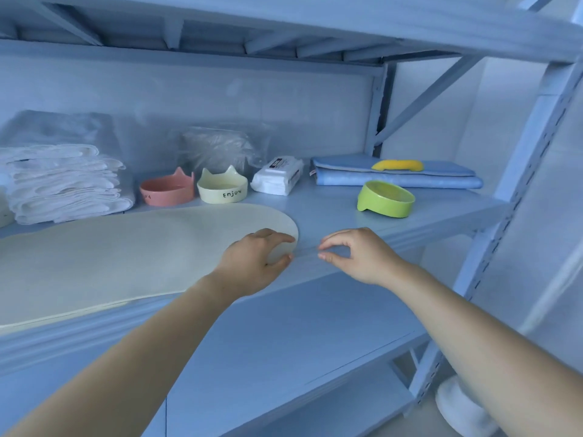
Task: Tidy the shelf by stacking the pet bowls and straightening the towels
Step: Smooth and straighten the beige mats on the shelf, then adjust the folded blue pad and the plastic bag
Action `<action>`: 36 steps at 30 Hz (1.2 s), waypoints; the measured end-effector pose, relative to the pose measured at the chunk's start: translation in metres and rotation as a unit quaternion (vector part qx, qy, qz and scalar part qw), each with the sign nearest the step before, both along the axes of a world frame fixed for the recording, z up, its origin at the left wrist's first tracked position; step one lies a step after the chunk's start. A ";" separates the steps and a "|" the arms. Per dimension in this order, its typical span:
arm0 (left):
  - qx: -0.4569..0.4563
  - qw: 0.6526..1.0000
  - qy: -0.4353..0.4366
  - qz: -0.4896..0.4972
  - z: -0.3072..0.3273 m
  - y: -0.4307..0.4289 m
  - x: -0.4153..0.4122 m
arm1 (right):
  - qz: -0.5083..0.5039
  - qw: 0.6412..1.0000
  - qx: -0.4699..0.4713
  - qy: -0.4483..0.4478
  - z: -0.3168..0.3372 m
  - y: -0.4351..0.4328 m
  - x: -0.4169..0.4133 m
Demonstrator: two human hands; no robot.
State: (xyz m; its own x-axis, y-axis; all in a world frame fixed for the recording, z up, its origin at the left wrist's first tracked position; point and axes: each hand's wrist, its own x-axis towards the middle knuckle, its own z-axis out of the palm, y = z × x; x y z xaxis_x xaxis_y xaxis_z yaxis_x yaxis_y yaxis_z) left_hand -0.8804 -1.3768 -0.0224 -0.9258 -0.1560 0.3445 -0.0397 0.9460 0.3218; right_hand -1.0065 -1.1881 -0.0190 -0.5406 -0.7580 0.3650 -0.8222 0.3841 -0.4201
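Observation:
A pink cat-eared bowl and a cream cat-eared bowl marked "Enjoy" stand side by side at the back of the shelf. A green bowl sits apart to the right. White towels lie in an uneven stack at the left. A large cream mat lies flat along the shelf's front. My left hand pinches the mat's rounded right end. My right hand hovers just right of it at the shelf's front edge, fingers curled and apart, holding nothing.
A white wipes pack lies behind the cream bowl. Folded blue pads with a yellow item on top sit at the back right. Plastic-wrapped packs lean on the back wall. A metal upright frames the right side; a lower shelf runs beneath.

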 end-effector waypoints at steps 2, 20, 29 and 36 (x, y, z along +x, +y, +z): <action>0.007 1.000 0.013 -0.004 0.001 0.018 -0.020 | -0.004 1.000 -0.006 0.006 0.001 0.018 -0.014; -0.037 0.997 0.021 -0.057 0.018 0.072 -0.217 | -0.100 0.989 -0.086 0.068 0.003 0.074 -0.155; -0.064 0.993 -0.018 -0.102 0.009 0.065 -0.292 | -0.111 0.989 0.011 0.098 0.002 0.064 -0.219; -0.076 0.987 0.050 -0.130 0.019 0.065 -0.308 | -0.103 0.987 -0.034 0.117 0.012 0.066 -0.235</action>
